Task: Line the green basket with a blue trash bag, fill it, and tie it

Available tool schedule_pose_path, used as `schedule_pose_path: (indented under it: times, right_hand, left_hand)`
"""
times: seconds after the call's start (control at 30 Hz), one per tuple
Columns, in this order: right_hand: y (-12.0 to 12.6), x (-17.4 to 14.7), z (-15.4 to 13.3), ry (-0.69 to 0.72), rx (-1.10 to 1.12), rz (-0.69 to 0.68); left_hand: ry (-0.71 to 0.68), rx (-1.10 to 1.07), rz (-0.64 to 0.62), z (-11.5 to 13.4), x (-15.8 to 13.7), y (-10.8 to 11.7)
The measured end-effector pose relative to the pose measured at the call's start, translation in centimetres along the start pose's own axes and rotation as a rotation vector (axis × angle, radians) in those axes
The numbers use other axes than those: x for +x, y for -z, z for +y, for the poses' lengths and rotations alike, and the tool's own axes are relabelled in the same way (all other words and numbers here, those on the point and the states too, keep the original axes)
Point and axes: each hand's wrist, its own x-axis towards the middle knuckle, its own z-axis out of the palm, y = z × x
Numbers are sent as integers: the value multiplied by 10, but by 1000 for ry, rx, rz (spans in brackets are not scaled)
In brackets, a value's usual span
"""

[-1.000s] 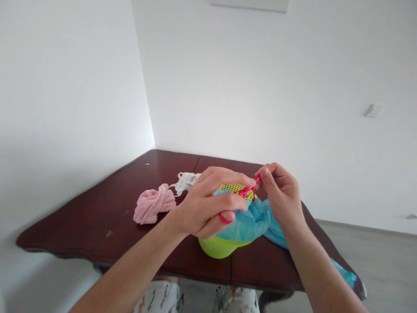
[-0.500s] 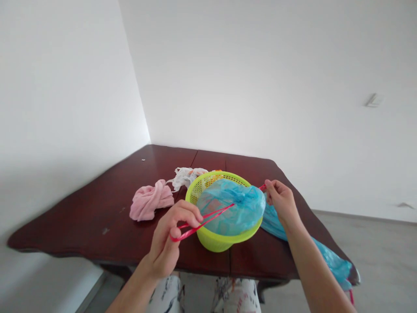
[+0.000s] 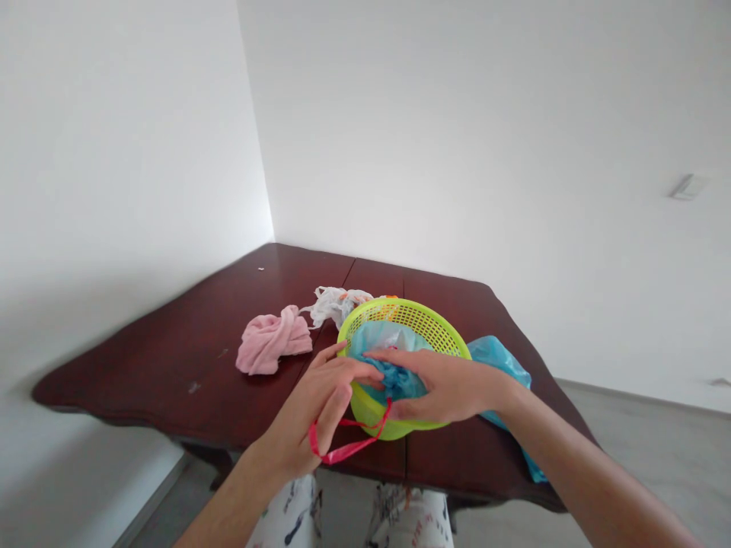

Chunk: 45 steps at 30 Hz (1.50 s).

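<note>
A blue plastic garbage bag (image 3: 394, 380) with its neck gathered sits inside a lime-green plastic basket (image 3: 411, 310). My left hand (image 3: 323, 399) is at the basket's near left, fingers stretched apart, fingertips at the bag's bunched neck. The bag's red drawstring (image 3: 346, 454) hangs in a loop around my left thumb. From the right, my right hand (image 3: 448, 384) reaches over the basket, fingers extended and thumb apart, with the bunched neck between them. Part of the bag is hidden under both hands.
On the dark red wooden table (image 3: 171, 358), a folded pink cloth (image 3: 271, 342) lies to the left. Behind the basket is a crumpled white plastic bag (image 3: 333, 306). Another blue plastic bag (image 3: 498, 358) lies on the right, partly behind my right arm.
The drawstring was stretched between my two hands; now it hangs slack. My right hand has let go of its end and moved left over the bag, whose puffed top has sunk into the basket.
</note>
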Motion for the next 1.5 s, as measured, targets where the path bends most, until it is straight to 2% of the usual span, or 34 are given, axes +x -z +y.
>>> schedule_pose_path:
  times: [0.13,0.2,0.27,0.37,0.43,0.5,0.6,0.73,0.87,0.97,1.07,1.17,1.23,1.3,1.37,1.5]
  right_hand:
    - [0,18,19,26,179,-140]
    - [6,18,29,-22,299,-112]
    - [17,15,37,-121,446,45]
    - [39,9,45,-270,595,449]
    - [58,9,46,-282,613,688]
    - [80,13,43,-230,589,839]
    - [119,22,38,-85,444,993]
    - [173,31,40,121,-7,1120]
    - [207,36,71,115,-554,1034]
    - [204,40,112,1,-754,933]
    - [173,38,160,-157,-693,829]
    - [123,29,203,-297,-569,719]
    - [91,22,223,-423,-449,573]
    - [65,16,234,-524,-333,385]
    - [49,13,239,-567,-259,250]
    - [44,8,233,-585,-92,149]
  left_hand:
    - [-8,0,63,-9,-2,2]
    - [-50,4,96,-23,-8,3]
    - [-90,21,131,-39,-16,2]
    - [-82,54,159,-61,-28,-3]
    - [-57,63,174,-71,-33,-8]
    - [-46,55,181,-80,-36,-14]
    - [-45,29,197,-95,-38,-23]
    - [-8,-21,301,-123,-46,-38]
    - [132,-39,408,-147,-56,-49]
    - [207,-69,482,-156,-59,-55]
    - [269,-66,469,-160,-58,-58]
    - [344,-81,423,-161,-56,-58]
    - [392,-74,404,-161,-55,-58]
    - [427,-50,390,-160,-54,-58]
    - [444,-16,377,-158,-53,-58]
    - [417,123,389,-154,-50,-52]
